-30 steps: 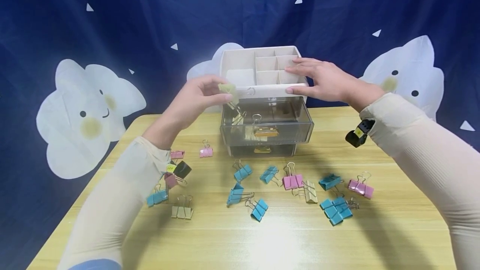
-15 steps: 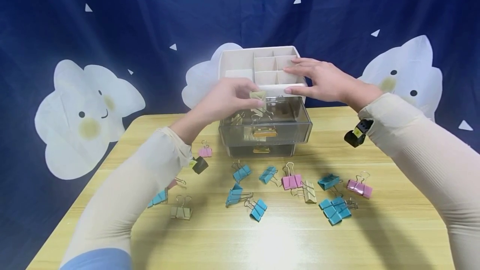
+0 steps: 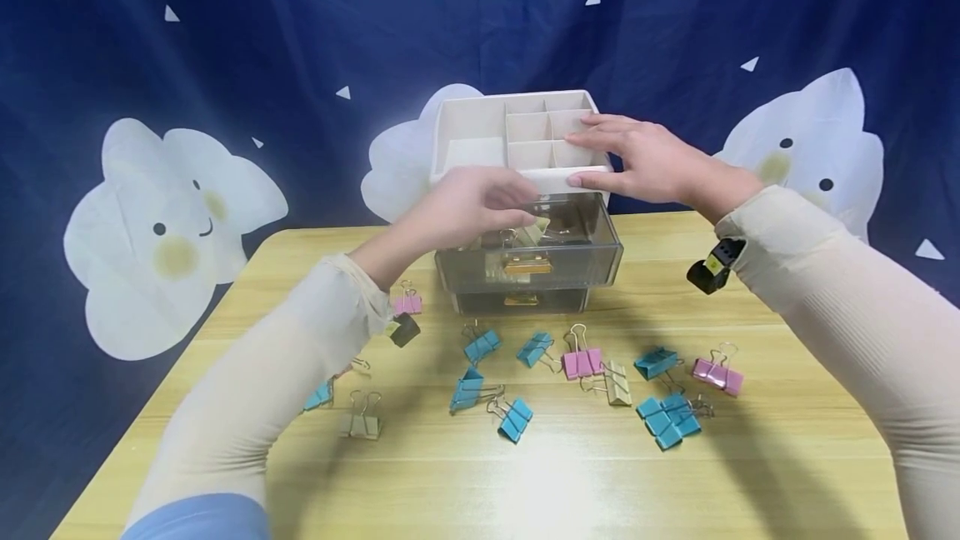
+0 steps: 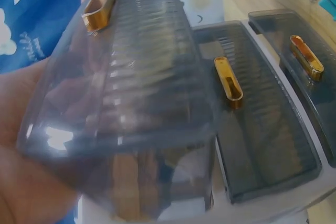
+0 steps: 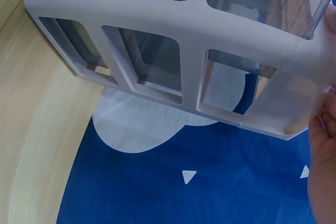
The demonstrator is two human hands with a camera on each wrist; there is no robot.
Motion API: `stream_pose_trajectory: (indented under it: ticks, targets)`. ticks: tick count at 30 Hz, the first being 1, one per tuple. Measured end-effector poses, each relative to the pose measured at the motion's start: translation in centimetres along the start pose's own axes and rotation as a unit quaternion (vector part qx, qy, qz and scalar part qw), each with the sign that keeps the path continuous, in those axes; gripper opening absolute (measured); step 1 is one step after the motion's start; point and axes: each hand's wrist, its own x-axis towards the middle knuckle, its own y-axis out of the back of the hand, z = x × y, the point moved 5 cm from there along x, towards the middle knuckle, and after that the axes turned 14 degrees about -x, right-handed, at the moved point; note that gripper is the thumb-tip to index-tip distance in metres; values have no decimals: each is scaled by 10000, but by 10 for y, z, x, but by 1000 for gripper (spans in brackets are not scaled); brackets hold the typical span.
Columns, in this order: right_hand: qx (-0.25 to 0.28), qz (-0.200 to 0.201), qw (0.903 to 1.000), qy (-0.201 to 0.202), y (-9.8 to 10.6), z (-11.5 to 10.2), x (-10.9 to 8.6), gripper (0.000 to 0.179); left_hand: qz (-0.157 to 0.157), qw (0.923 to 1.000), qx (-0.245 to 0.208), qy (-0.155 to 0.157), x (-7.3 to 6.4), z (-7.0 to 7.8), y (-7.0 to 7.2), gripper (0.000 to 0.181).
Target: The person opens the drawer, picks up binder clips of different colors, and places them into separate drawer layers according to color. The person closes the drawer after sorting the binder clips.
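A white desk organizer with a divided top tray stands at the back of the table. Its smoked see-through drawer is pulled out. Just over that drawer hangs my left hand, thumb and fingers apart, holding nothing. Right below the fingertips a pale yellow binder clip shows in the drawer, and other clips beside it are partly hidden by the hand. My right hand rests on the right end of the organizer's top with its fingers spread. In the left wrist view the pulled-out drawer sticks out past the others.
Several blue binder clips lie across the table, with pink clips and yellow clips among them. A lower drawer is pushed in. A dark blue curtain hangs close behind.
My left hand moved right over the pulled-out drawer with the yellow binder clip, then let go of it. The clip is now down in the drawer. My right hand stayed on the organizer.
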Motion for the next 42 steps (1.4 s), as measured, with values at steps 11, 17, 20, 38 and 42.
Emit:
stream_pose_trajectory:
  ticks: [11,17,20,38,42]
  targets:
    - [-3,-16,10000,-15,1,0,0,67,360,9982,-383,-281,-43,-13,35,35]
    - [-11,-42,10000,-43,1,0,-1,67,892,9951,-432,38,-73,-30,56,35]
    - [-3,-53,10000,-54,1,0,-2,67,1184,9916,-383,349,-91,-44,64,38]
    - [38,-76,9999,-92,4,0,-4,67,2240,9675,-110,1164,-182,-126,100,43]
    - [39,-124,9999,-98,4,0,-4,68,2260,9666,-128,1200,-197,-146,106,43]
